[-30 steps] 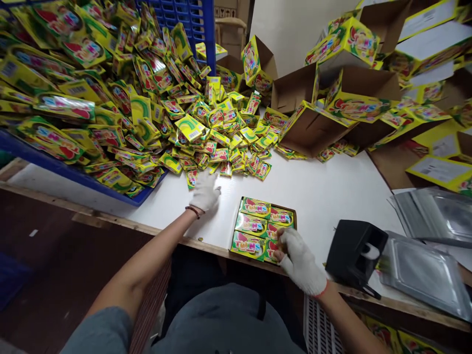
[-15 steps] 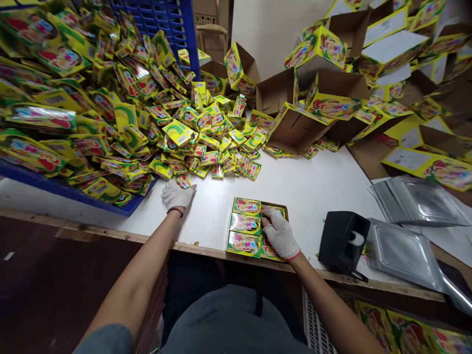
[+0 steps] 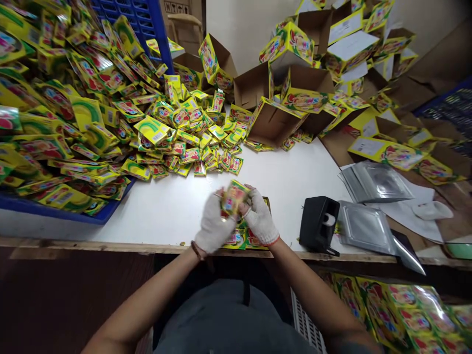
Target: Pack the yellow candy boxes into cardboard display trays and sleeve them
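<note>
Many yellow-and-green packets (image 3: pixel 70 128) fill the blue crate (image 3: pixel 105 216) on the left, and to its right a loose heap (image 3: pixel 191 128) of the same kind spreads over the far side of the white table (image 3: pixel 295 172). Near the table's near edge, right of the crate's near corner, the gloved left hand (image 3: pixel 216 226) is curled around the left side of a small packet (image 3: pixel 234 196), with only a narrow gap between fingers and thumb, which that packet fills. It is blurred, so I cannot tell if a second lies behind it. Its long axis slants from near-left to far-right between the two hands, and it sits just above a display box (image 3: pixel 268 204) largely hidden by the gloves. Packets in the box's near row (image 3: pixel 236 239) lie with their lettering running left to right, so the held one is turned across them. That mismatch in direction is, in my judgement, the relation that matters most; the box lies below it and slightly to the near right. The gloved right hand (image 3: pixel 260 216) is nearer to the box, covering much of its right part, its fingers bent in at the packet's right edge; whether they grip or merely touch, I cannot tell. Farther right come brown-lined cartons (image 3: pixel 280 123) in a jumble at the far side, a black tape dispenser (image 3: pixel 319 223) nearer, then clear plastic sheets (image 3: pixel 367 228).
</note>
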`<state>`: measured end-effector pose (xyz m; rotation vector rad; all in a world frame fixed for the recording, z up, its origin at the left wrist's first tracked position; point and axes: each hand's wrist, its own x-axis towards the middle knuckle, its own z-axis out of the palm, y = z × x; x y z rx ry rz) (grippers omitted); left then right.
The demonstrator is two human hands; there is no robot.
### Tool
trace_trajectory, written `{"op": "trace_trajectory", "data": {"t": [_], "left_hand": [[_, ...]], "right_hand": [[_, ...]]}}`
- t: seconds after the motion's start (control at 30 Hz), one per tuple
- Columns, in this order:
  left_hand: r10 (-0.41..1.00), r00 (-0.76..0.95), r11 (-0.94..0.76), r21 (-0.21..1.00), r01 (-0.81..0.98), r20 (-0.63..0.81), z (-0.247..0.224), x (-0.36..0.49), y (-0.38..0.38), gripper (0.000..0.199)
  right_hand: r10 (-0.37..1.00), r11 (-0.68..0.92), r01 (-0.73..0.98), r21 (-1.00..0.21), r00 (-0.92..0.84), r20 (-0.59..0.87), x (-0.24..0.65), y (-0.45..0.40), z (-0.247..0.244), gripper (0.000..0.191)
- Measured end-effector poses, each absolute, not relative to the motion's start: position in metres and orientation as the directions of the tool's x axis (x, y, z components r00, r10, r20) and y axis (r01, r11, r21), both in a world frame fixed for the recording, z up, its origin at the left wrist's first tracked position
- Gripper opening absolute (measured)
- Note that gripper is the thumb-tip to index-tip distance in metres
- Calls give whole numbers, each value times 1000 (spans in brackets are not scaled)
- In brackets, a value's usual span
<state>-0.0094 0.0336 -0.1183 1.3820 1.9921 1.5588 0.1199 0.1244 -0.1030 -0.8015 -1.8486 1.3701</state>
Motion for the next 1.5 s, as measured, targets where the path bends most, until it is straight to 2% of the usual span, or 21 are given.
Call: {"op": "trace_trajectory", "data": {"t": [0.1,0.17,0.27,0.33,0.4,0.47,0.6,0.67,0.73,0.8,0.87,1.0,1.1,1.2,1.27,1.33,1.4,1.5], "left_hand": [[867,-312,-127,778,615,389,-120,12,35,74],[880,-305,-86,753,653,365,-126,-6,38,63],[856,-405,87,681,727,322,-135,-60,52,43],[859,-462,245,612,752,223,-139,-96,69,36],[844,-524,389,539,747,118,-143,-121,89,31],[819,-571,472,497,728,61,-147,-136,109,32],[759,-650,552,490,674,39,-159,-146,137,43],[724,-688,581,496,645,48,-163,-146,146,40],[696,-716,599,504,622,58,-165,-144,148,34],[676,-735,608,523,597,53,-165,-141,142,32],[667,-744,608,557,566,28,-166,-136,125,34],[703,-711,529,658,536,14,-161,-119,73,55],[776,-592,270,733,624,217,-144,-94,45,65],[830,-335,-6,608,794,446,-117,-61,45,63],[850,-131,-166,495,853,511,-103,-42,55,63],[848,-35,-246,452,857,529,-98,-29,66,66],[864,-39,-224,453,863,502,-100,-22,74,68],[935,-39,-106,383,918,353,-111,-18,78,59]], "right_hand": [[824,232,207,-950,-561,79,131,140,-93,48],[806,254,308,-917,-592,25,149,156,-90,53],[694,318,422,-849,-714,-94,171,175,-90,45],[611,362,509,-781,-762,-214,174,180,-95,32],[574,435,565,-701,-774,-267,170,180,-101,21],[562,560,543,-626,-804,-195,164,176,-108,14],[515,797,455,-398,-856,52,159,163,-122,17],[519,835,472,-284,-846,118,160,156,-128,15],[543,832,502,-236,-824,160,161,153,-134,14],[558,819,495,-289,-805,202,163,152,-138,11],[577,789,447,-421,-774,260,165,154,-140,8],[688,670,378,-639,-641,342,166,156,-137,12],[782,553,301,-777,-509,360,155,156,-125,24],[807,401,104,-910,-511,297,139,166,-103,51],[763,379,70,-923,-588,269,132,181,-87,53],[738,409,126,-904,-628,247,133,198,-77,38],[769,423,215,-881,-599,223,140,212,-78,23],[852,391,352,-851,-488,189,151,218,-102,21]]}}
